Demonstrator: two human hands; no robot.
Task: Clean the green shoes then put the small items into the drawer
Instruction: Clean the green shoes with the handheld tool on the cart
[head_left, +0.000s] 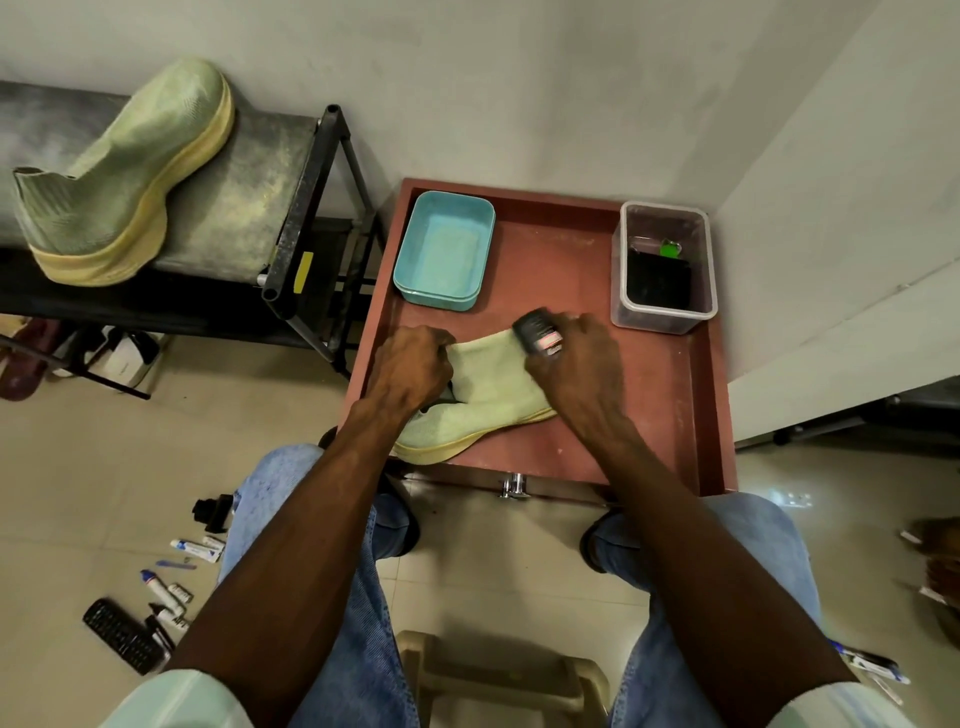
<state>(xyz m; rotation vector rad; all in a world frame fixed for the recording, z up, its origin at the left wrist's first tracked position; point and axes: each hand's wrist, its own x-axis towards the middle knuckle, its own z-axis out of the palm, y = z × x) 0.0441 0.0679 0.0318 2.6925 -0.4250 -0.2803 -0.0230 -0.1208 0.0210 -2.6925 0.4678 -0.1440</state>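
Note:
A pale green shoe (488, 395) with a yellow sole lies on its side on the red-brown cabinet top (649, 395). My left hand (410, 366) grips the shoe at its ankle opening. My right hand (576, 364) holds a dark brush (537, 330) against the shoe's toe end; the brush is blurred. The second green shoe (124, 171) stands on the grey shelf of a rack at the upper left. Several small items (171, 587), tubes, pens and a black remote-like device, lie scattered on the floor at the lower left. The drawer handle (514, 486) shows at the cabinet's front edge.
A turquoise tub (444, 249) and a clear plastic box (665, 267) with dark things inside stand at the back of the cabinet top. The black metal rack (306, 218) is to the left. A beige stool (498, 675) sits between my knees. Walls close off the back and right.

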